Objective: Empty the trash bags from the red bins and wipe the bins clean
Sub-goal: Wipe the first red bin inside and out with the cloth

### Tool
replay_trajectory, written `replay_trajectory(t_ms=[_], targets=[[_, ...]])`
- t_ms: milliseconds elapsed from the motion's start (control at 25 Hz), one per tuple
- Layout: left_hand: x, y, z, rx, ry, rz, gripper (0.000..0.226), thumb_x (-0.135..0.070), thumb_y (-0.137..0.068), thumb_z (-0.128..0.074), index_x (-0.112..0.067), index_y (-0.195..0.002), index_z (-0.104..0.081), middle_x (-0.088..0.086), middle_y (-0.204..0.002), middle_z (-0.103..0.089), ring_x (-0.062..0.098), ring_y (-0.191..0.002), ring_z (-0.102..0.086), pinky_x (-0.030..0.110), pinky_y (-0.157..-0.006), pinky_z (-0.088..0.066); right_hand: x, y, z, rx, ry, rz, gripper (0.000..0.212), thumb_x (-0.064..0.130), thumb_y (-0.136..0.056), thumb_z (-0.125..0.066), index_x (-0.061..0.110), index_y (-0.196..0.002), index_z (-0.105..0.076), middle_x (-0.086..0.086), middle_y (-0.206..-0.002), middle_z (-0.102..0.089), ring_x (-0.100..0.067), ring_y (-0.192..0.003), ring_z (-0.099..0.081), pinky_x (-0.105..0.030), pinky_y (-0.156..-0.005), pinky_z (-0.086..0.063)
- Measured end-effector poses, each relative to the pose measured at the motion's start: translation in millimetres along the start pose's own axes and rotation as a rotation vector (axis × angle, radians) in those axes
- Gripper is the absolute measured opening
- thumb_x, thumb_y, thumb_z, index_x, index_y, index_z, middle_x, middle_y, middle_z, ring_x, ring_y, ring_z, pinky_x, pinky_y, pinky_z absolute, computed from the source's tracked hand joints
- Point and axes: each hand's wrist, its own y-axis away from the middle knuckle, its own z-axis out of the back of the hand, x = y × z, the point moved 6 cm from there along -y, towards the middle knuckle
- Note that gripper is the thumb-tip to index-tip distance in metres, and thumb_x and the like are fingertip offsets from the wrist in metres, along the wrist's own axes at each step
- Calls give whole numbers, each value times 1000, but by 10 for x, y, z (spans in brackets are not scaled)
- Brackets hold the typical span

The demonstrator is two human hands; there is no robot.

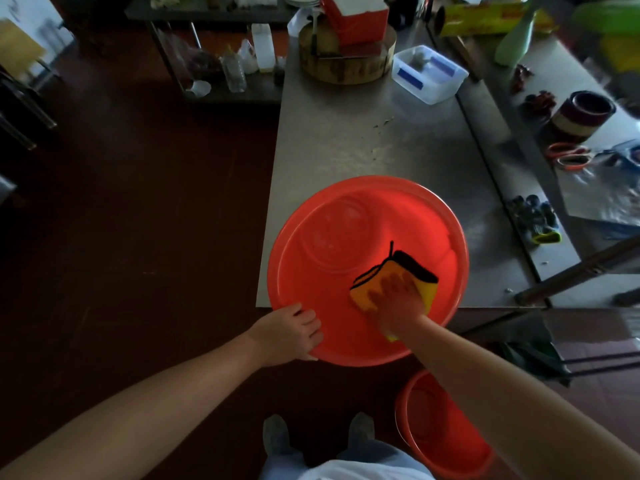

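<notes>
One wide round red plastic bin (329, 306) on steel table (346, 143) corner, bagless, mid-wipe; pressed inside by flat right hand (398, 299) through yellow black-edged cloth (428, 287), gripped at rim by left hand (287, 332); second red bin (426, 420) on floor, probably unwiped.

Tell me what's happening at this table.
A person is wiping out a red bin on the steel table. The right hand presses a yellow cloth flat against its inside wall, while the left hand grips the near rim to steady it. No bag is in it. A second bin stands on the floor by the feet.
</notes>
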Motion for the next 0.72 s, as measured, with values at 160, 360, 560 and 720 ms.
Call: replay_trajectory(t_ms=[160,360,560,720], targets=[[42,-56,110,-7,-24,20,50,-63,-95,-50,-18,-102,-70,1,-101,-70,22,-93,-65,38,-86,-51,-313,-7,48,49,139,-74,64,61,-100,-16,36,-160,-18,-7,-169,0,-32,-155,9,-55,-118,19],[69,-139,188,-29,-56,40,48,-64,-91,-52,-19,-90,-69,-1,-88,-66,22,-83,-60,36,-77,-47,569,251,7,207,-269,-35,63,58,-99,-13,39,-159,-7,-3,-169,-3,-34,-154,-2,-60,-118,-1],[102,-68,159,-26,-32,62,48,-65,-92,-51,-20,-89,-69,-2,-87,-66,21,-82,-60,35,-73,-46,718,402,98,176,-241,142,58,53,-103,-11,39,-159,-11,2,-169,-5,-29,-154,-6,-55,-121,-8],[137,-25,169,-9,-20,47,51,-66,-93,-47,-21,-94,-72,-2,-91,-69,20,-85,-63,35,-78,-50,0,485,151,2,-9,-11,62,63,-98,-18,40,-155,-29,-6,-166,-18,-30,-153,-9,-52,-121,4]])
